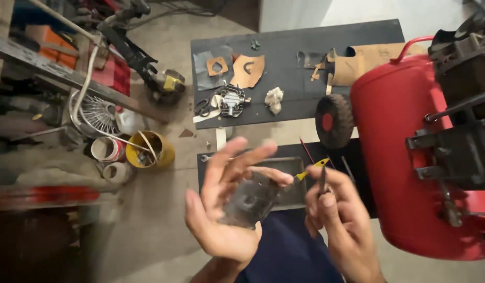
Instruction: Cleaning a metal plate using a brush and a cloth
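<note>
Left hand (pixel 229 202) palm-up, fingers spread and half curled; right hand (pixel 337 217) beside it, fingers pinched together
</note>
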